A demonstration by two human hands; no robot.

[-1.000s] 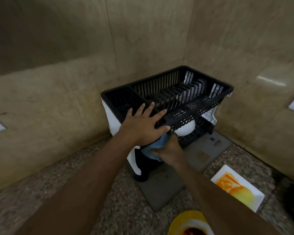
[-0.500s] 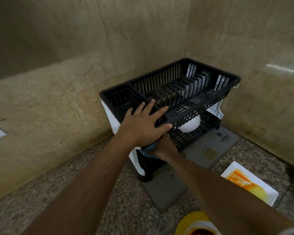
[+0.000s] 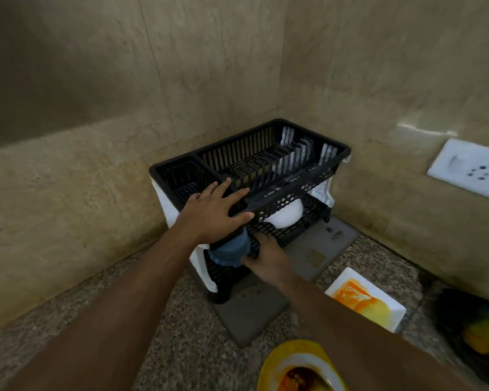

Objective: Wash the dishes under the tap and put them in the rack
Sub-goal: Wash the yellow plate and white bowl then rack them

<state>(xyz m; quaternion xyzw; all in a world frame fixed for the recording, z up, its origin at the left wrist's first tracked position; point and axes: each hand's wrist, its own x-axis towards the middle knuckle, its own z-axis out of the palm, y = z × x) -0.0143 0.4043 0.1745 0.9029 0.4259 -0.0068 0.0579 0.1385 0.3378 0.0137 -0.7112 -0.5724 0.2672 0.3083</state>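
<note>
Head view: left hand [image 3: 215, 210] spread flat on rack [image 3: 316, 173] front rim, right hand [image 3: 267, 258] gripping blue cup [image 3: 232, 249] just below, cup lying sideways at lower tier's left end, white bowl [image 3: 285, 217] deeper right.

Nothing readable is showing anywhere. The grey mat [image 3: 319, 249] under the rack [image 3: 266, 170] is carrying small dark marks and a tan patch, too blurred to read.
</note>
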